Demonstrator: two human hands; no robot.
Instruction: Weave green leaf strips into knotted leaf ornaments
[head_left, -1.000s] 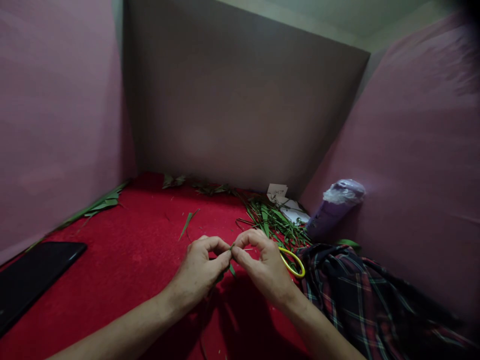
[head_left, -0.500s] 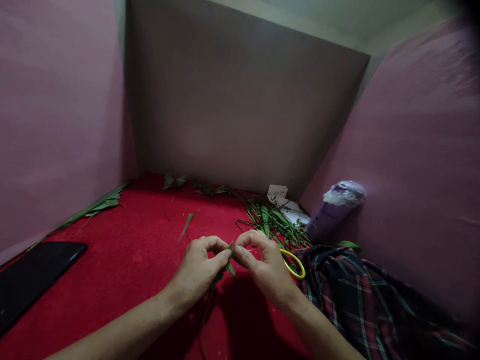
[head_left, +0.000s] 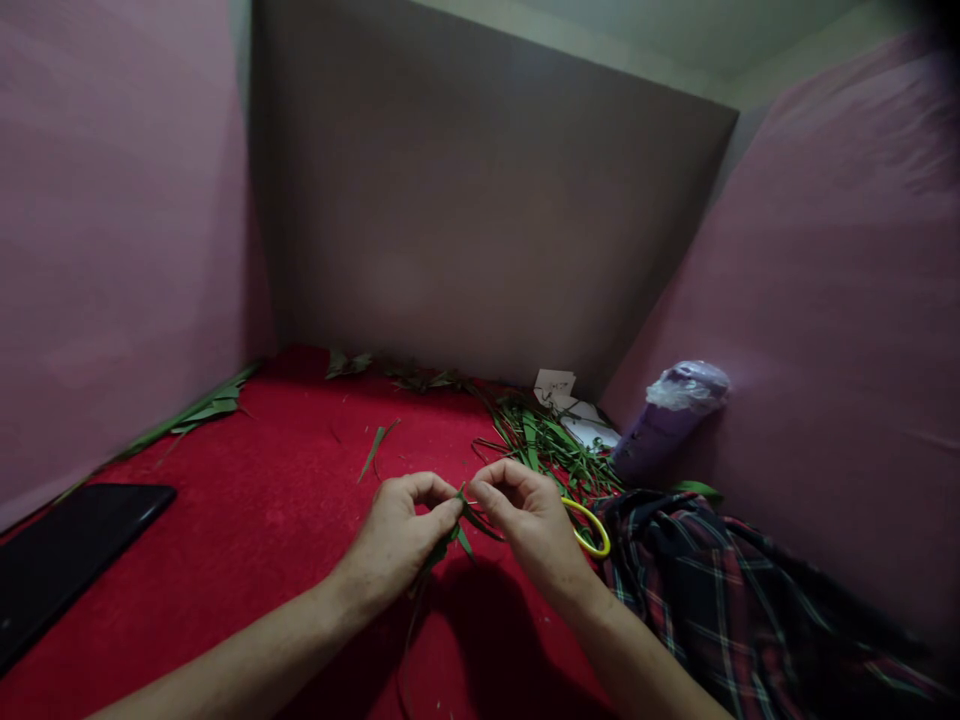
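Note:
My left hand (head_left: 405, 540) is closed, thumb and forefinger pinching a narrow green leaf strip (head_left: 463, 541) over the red floor covering. Loose ends of the strip hang below the fingers, and a thin strand trails down from it. My right hand (head_left: 529, 510) is pinched just to the right of the leaf. A fine light line shows by its fingertips, too small to name. A dark green length curves from the leaf beneath the right fingers. Just beyond my right wrist lies a yellow loop (head_left: 604, 535), partly hidden by the hand.
Cut leaves and stems (head_left: 555, 445) lie in a pile at the right, beside white papers (head_left: 589, 425). A purple container with plastic wrap (head_left: 667, 415) leans on the right wall. Plaid cloth (head_left: 697, 570) is at right, a black phone-like slab (head_left: 82, 545) at left.
My right fingertips have drawn slightly right, away from the leaf, so more of the curved green length shows between the hands. The left hand stays in place.

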